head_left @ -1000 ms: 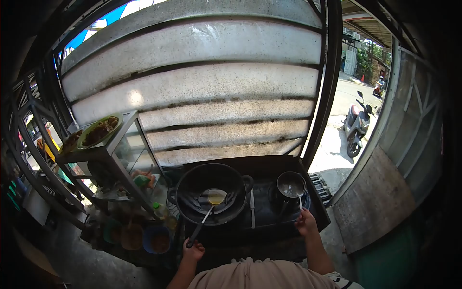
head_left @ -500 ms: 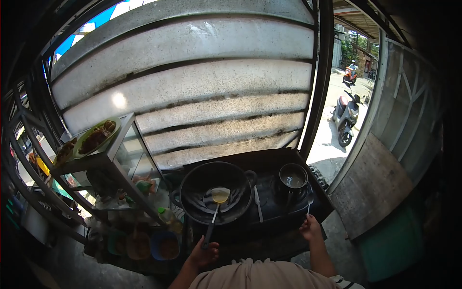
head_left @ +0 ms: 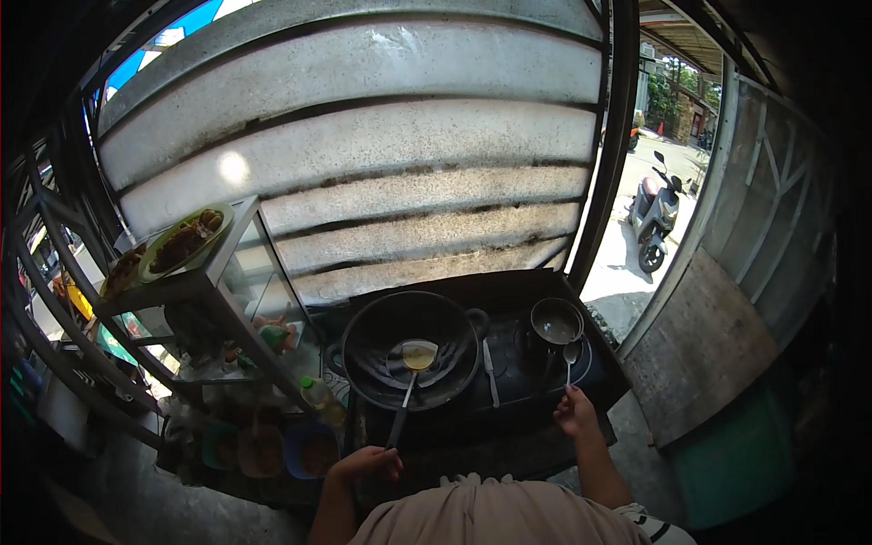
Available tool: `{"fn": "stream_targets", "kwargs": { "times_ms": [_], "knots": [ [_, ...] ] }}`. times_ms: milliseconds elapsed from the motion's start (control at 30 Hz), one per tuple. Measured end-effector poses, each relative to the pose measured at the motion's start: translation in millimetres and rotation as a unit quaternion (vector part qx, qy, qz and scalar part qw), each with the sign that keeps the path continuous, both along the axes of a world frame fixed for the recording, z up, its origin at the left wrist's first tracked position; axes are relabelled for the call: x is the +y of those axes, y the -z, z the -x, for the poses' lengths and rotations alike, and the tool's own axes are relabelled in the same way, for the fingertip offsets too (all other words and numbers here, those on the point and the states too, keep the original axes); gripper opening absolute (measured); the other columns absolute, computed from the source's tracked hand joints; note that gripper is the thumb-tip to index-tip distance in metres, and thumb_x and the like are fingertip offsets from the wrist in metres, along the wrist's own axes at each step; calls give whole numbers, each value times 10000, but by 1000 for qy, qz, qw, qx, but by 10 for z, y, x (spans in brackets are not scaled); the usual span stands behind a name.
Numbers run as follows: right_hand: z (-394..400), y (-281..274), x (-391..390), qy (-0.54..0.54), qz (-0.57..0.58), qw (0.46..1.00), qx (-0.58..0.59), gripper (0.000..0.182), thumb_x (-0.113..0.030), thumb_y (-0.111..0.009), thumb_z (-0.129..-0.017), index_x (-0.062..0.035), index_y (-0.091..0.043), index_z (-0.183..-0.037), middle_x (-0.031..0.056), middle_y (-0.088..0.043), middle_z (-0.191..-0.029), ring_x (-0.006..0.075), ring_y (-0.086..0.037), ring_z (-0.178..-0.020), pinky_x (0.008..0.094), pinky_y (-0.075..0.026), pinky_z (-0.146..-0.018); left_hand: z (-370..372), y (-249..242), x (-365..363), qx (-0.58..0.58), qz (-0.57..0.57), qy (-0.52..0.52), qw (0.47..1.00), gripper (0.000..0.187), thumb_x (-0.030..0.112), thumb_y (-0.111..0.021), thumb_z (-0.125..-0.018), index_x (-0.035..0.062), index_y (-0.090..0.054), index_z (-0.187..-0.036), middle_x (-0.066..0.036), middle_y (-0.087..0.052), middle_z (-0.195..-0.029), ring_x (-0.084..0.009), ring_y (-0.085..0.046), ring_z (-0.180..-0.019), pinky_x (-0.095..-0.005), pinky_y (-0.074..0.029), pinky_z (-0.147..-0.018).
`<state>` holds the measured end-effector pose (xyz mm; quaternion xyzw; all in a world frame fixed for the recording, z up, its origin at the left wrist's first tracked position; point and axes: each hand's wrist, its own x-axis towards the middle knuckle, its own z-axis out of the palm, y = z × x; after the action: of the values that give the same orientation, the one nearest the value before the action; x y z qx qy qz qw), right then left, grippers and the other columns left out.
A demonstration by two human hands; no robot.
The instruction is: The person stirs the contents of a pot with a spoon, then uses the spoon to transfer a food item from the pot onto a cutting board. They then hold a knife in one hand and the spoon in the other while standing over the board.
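A dark wok (head_left: pixel 363 381) sits on the black stove top. Inside it rests a ladle (head_left: pixel 404 404) with yellowish contents in its bowl, its black handle pointing toward me. My left hand (head_left: pixel 368 463) is curled at the end of that handle; the exact finger contact is partly hidden. On the right, my right hand (head_left: pixel 577 413) pinches the handle of a metal spoon (head_left: pixel 571 354). The spoon's bowl is by the near right rim of a small pot (head_left: pixel 556 321) with liquid in it. Between wok and pot lies a knife (head_left: pixel 490 372).
A glass-sided case (head_left: pixel 263 282) stands left, with a green plate (head_left: pixel 150 272) of food on top. Below it are a bottle with a green cap (head_left: pixel 316 395) and several bowls, one blue (head_left: pixel 311 450). A corrugated metal wall (head_left: pixel 363 136) stands behind; a scooter (head_left: pixel 652 218) is outside.
My right hand has moved slightly left and up, bringing the spoon closer to the pot. My left hand has shifted left, its fingers more curled. The rider outside has passed mostly from sight.
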<state>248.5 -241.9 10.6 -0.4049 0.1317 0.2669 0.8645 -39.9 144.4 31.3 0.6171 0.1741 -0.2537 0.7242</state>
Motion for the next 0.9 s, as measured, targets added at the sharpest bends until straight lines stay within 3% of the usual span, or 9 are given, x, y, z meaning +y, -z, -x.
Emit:
{"fn": "stream_targets", "kwargs": {
  "times_ms": [133,433,500,533,600,633,733,900],
  "knots": [
    [13,36,-44,1,-1,1000,7,57,-194,-565,-888,-179,-512,-904,-42,-482,-613,104,-442,-505,301,-387,-540,-21,-178,10,-15,-72,51,996,442,446,-487,-923,35,-644,-961,-42,-664,-795,-135,-644,-780,-251,-486,-705],
    [78,80,-235,4,0,1000,22,108,-181,-585,-872,-177,-504,-943,-34,-483,-608,109,-442,-503,301,-383,-529,-113,-276,50,56,-153,-18,987,483,471,-514,-901,18,-632,-1019,-60,-657,-875,-130,-623,-790,-258,-481,-727],
    [105,75,-290,10,3,1000,23,92,-184,-582,-873,-177,-511,-931,-35,-481,-605,109,-443,-504,302,-383,-530,-112,-210,53,-48,-191,-48,979,507,458,-528,-897,6,-573,-1122,-71,-641,-917,-138,-608,-818,-269,-480,-720],
    [112,76,-312,20,6,999,29,78,-188,-580,-875,-177,-517,-919,-37,-480,-602,109,-443,-505,303,-383,-531,-112,-209,45,-50,-190,-55,979,507,458,-528,-897,6,-573,-1122,-71,-641,-917,-138,-608,-818,-269,-480,-720],
    [103,111,-363,17,9,999,31,60,-191,-576,-878,-178,-524,-905,-39,-479,-598,108,-443,-505,304,-382,-532,-125,-219,-10,-92,-233,-106,962,597,454,-564,-875,19,-451,-1268,-82,-629,-926,-140,-593,-821,-272,-473,-695],
    [113,131,-381,22,10,999,37,44,-195,-571,-881,-180,-531,-892,-41,-478,-595,107,-443,-504,304,-382,-533,-133,-273,-50,-89,-230,-113,963,597,454,-564,-875,19,-451,-1268,-82,-629,-926,-140,-593,-821,-272,-473,-695],
    [142,202,-381,21,3,999,41,35,-198,-564,-886,-184,-540,-866,-45,-480,-591,105,-441,-500,304,-382,-537,-128,-291,-79,-80,-241,-108,961,783,447,-633,-823,74,-268,-1406,-96,-621,-888,-129,-585,-744,-265,-460,-660],
    [138,253,-280,1,7,998,58,36,-201,-563,-888,-183,-552,-858,-47,-485,-587,104,-440,-498,309,-388,-541,-34,-173,-107,-78,-199,-151,965,786,382,-667,-808,116,-256,-1423,-85,-623,-879,-120,-584,-726,-259,-465,-662]
  ]
}}
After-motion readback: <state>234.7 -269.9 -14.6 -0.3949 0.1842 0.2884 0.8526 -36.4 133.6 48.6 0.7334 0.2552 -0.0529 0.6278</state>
